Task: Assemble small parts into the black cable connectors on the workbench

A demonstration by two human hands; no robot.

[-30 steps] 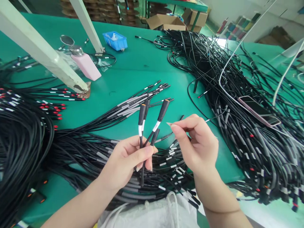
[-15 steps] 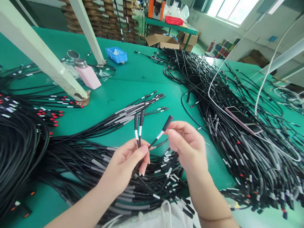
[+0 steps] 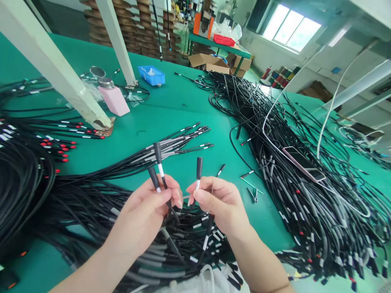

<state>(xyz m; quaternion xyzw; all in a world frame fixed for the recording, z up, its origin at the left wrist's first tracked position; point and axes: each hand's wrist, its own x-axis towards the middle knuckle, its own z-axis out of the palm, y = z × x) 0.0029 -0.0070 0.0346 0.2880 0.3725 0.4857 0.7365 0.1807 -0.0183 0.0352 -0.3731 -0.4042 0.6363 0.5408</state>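
Observation:
My left hand [image 3: 143, 213] is closed around two black cable ends [image 3: 157, 162] with white bands, which stick up above its fingers. My right hand [image 3: 218, 203] pinches a third black connector end [image 3: 199, 167], held upright just right of the other two. Both hands hover over a bundle of black cables [image 3: 171, 244] with white and grey sleeves lying on the green table [image 3: 183, 110]. A fan of thinner cable ends [image 3: 189, 136] lies beyond the hands.
A big heap of black cables [image 3: 305, 191] covers the right side, with a phone [image 3: 301, 162] on it. More cables with red tips [image 3: 36, 154] lie left. A pink bottle [image 3: 113, 97], blue tray [image 3: 152, 75] and white frame legs [image 3: 55, 69] stand behind.
My right hand has taken the third connector out of the left hand's bunch and holds it apart. Both hands have dropped lower. The camera has tilted up.

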